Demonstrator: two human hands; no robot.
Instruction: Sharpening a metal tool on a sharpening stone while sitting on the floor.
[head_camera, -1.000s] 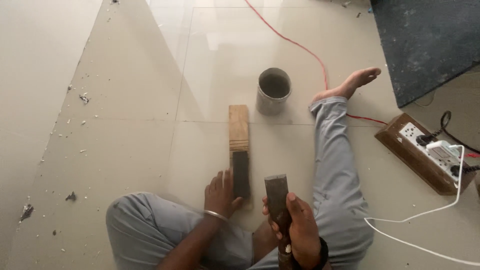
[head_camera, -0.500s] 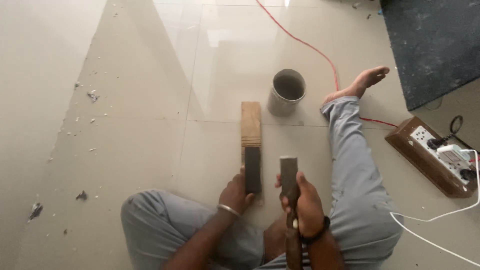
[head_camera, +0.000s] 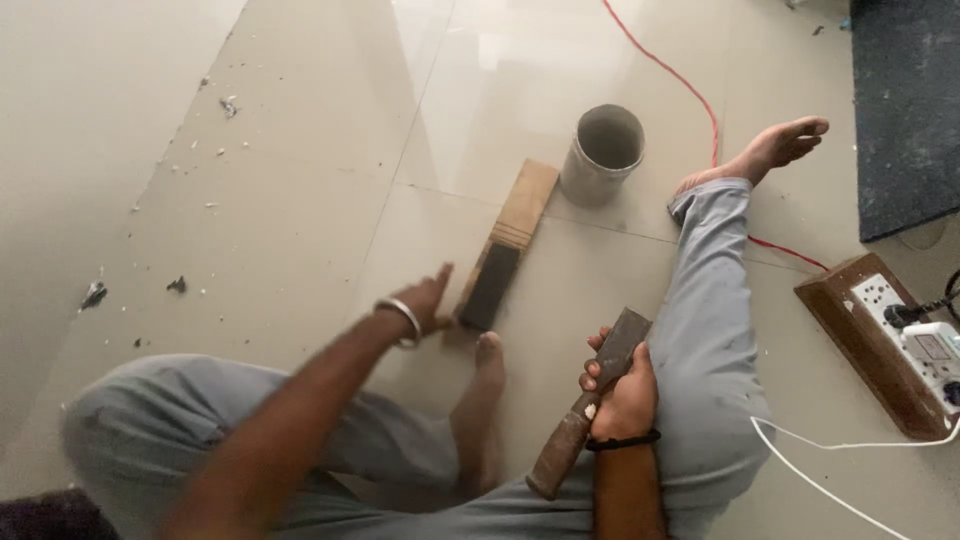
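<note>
I sit on a tiled floor with my legs in grey trousers. My right hand (head_camera: 622, 392) grips a wide chisel (head_camera: 588, 398) with a wooden handle, blade pointing up and away. My left hand (head_camera: 426, 300), with a metal bangle at the wrist, reaches forward with fingers apart, beside the near end of a wooden block with a dark sharpening stone (head_camera: 505, 245) set in it. The hand holds nothing. My bare left foot (head_camera: 488, 362) lies just below the stone's near end.
A grey metal can (head_camera: 603, 153) stands past the block. A red cable (head_camera: 668, 72) runs across the floor. A wooden socket board (head_camera: 883, 340) with plugs and a white cable lies at the right. A dark mat (head_camera: 905, 100) is at the top right. Small debris dots the floor at the left.
My left hand has come off the stone block and now reaches to its left side. The view has shifted and the block appears slanted. The chisel stays in my right hand.
</note>
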